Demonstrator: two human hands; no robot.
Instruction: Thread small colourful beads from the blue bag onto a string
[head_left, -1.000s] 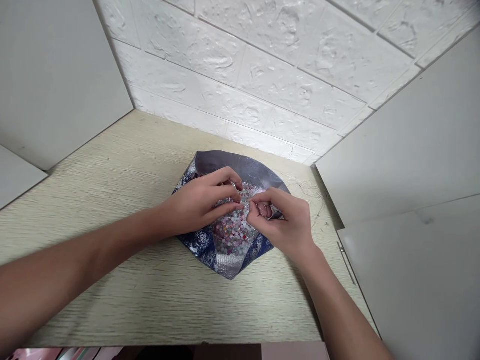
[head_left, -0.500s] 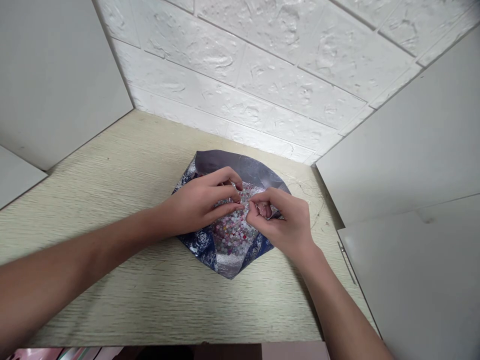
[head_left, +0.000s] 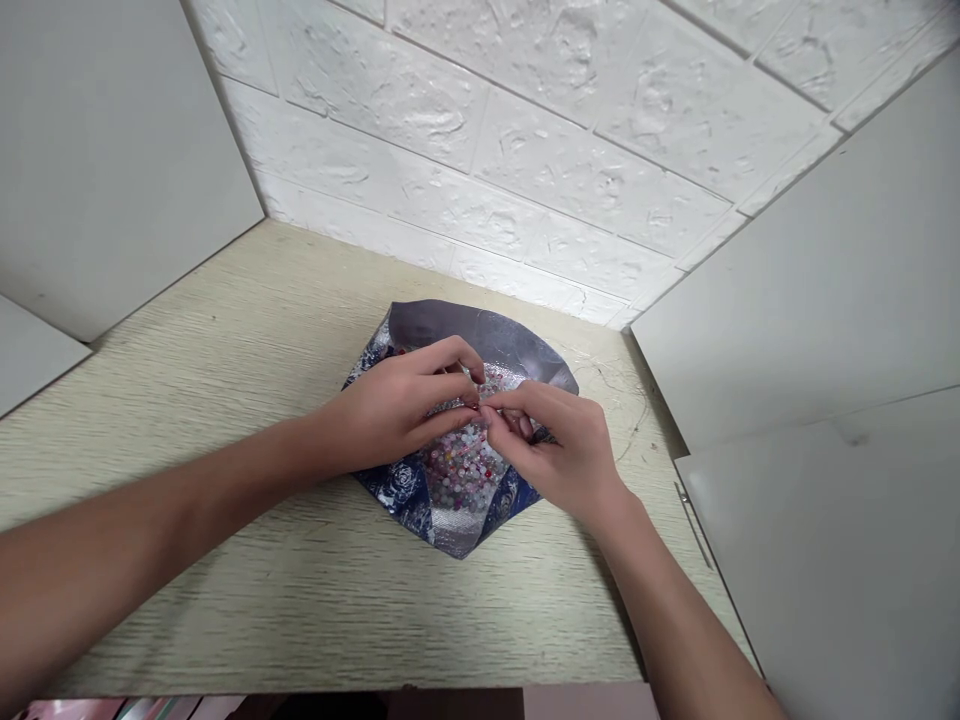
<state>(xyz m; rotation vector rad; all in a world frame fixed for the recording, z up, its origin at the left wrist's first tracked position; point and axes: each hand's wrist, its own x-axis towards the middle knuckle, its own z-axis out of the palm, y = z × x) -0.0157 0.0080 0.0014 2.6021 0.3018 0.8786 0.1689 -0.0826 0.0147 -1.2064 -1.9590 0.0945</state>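
A blue-and-silver patterned bag (head_left: 405, 492), folded open with a dark grey-lined flap, lies on the table and holds many small beads (head_left: 461, 470) in pink, white, clear and red. Above them, my left hand (head_left: 420, 395) pinches a tiny reddish bead between thumb and index finger, its other fingers curled. My right hand (head_left: 559, 435) is closed in a pinch, its fingertips meeting those of the left. Whatever the right fingers hold is too small to make out.
The pale wood-grain table (head_left: 300, 590) meets a white brick-pattern wall (head_left: 487, 150) at the back. White panels (head_left: 825, 330) close in on the right, and another white panel (head_left: 127, 150) stands on the left. Thin thread-like strands (head_left: 637, 420) lie right of the bag.
My right hand has moved a little to the left, bringing its fingertips against those of my left hand. The left hand and the bag have stayed nearly still.
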